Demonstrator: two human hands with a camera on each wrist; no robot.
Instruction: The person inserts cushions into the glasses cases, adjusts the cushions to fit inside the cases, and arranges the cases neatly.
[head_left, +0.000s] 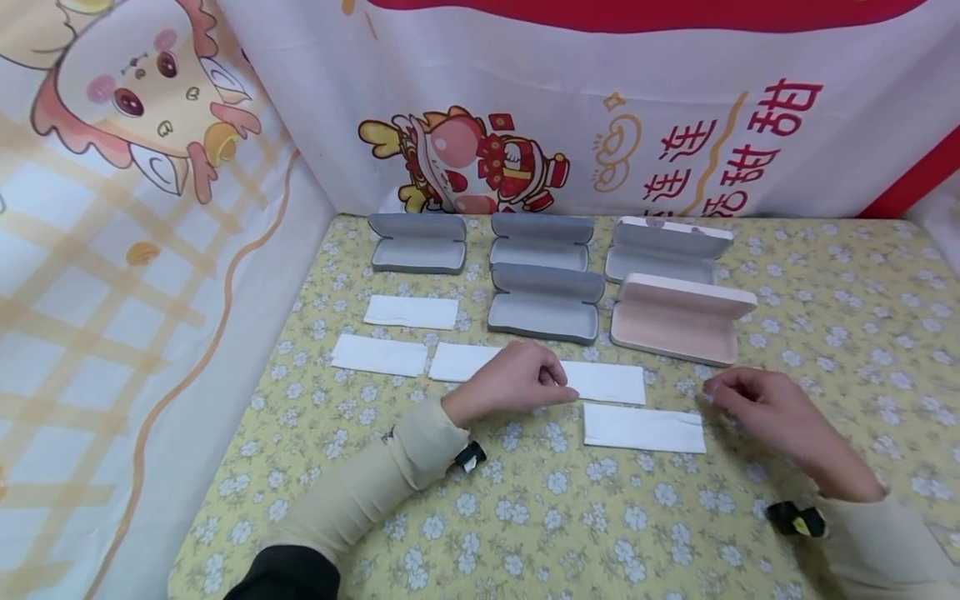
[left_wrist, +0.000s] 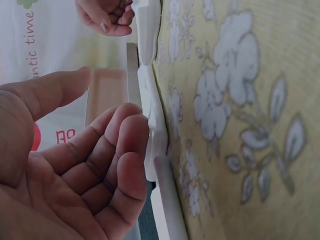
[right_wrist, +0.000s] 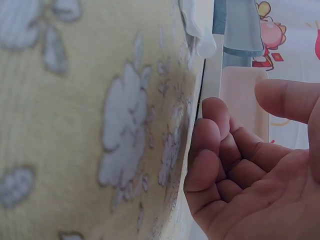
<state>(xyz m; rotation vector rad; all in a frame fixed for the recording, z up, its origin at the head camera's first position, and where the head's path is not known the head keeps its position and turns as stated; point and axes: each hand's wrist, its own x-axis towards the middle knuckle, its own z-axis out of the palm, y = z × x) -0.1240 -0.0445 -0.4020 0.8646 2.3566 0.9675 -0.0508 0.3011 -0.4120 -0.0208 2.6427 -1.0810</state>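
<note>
My left hand (head_left: 517,379) hovers over the row of folded white cloths, partly covering the ends of two of them. Its fingers are loosely curled and hold nothing; in the left wrist view the thumb stands apart from the fingers. The cloth nearest its fingertips is a flat white strip (head_left: 607,383). Another folded white cloth (head_left: 645,429) lies between the two hands. Just right of that cloth is my right hand (head_left: 772,417), also loosely curled with nothing in it, as the right wrist view shows. Beyond it stands a pink-lined glasses case (head_left: 675,329), lid raised.
More glasses cases with raised lids stand toward the back: a grey one (head_left: 543,315) in front, with a left one (head_left: 418,254), a middle one (head_left: 540,252) and a white-lidded one (head_left: 663,262) behind. Further white cloths (head_left: 410,312) lie left on the flowered tablecloth (head_left: 555,517). A printed curtain (head_left: 480,50) hangs behind.
</note>
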